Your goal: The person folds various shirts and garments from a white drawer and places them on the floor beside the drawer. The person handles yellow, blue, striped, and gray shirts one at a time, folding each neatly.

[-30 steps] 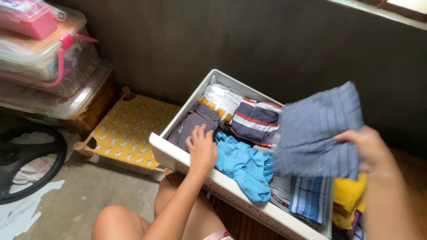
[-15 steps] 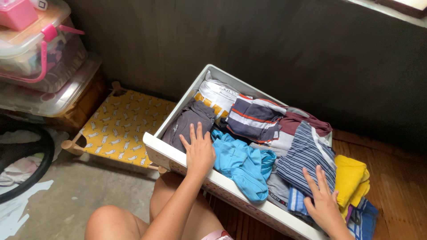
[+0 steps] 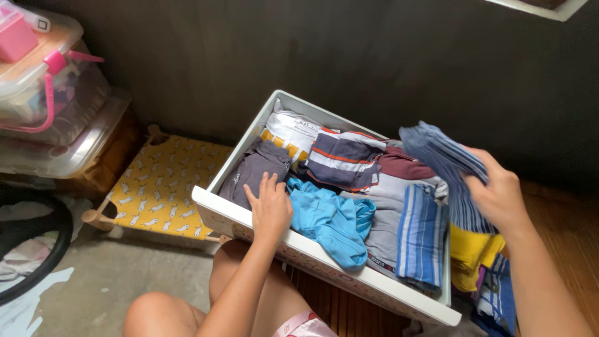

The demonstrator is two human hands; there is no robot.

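Resting flat in the centre of the frame, the left hand (image 3: 269,209) is lying with its fingers spread and extended, palm down on the near left part of the white drawer (image 3: 324,265); it is closing on nothing, its fingertips touching the folded grey garment (image 3: 253,171) and its outer edge lying against the crumpled light-blue garment (image 3: 327,218). At the right of the frame, the right hand (image 3: 499,193) is gripping a folded blue-and-grey striped garment (image 3: 446,156), the fingers curled shut around its lower part while its free end is rising toward the upper centre, lifted above the drawer's right half. Below that hand a yellow garment (image 3: 471,253) is showing at the drawer's right edge, and just left of it a blue striped cloth (image 3: 421,234) is lying folded lengthwise. Further back in the drawer, a navy garment with white and red stripes (image 3: 343,159) is sitting beside a maroon piece (image 3: 405,167), with a white-and-yellow garment (image 3: 293,131) filling the far corner. Outside the drawer, a yellow patterned cloth on a low wooden frame (image 3: 162,187) is occupying the centre left, and stacked clear plastic bins with pink latches (image 3: 56,106) are standing at the upper left. The person's bare knee (image 3: 156,315) is showing at the bottom edge.
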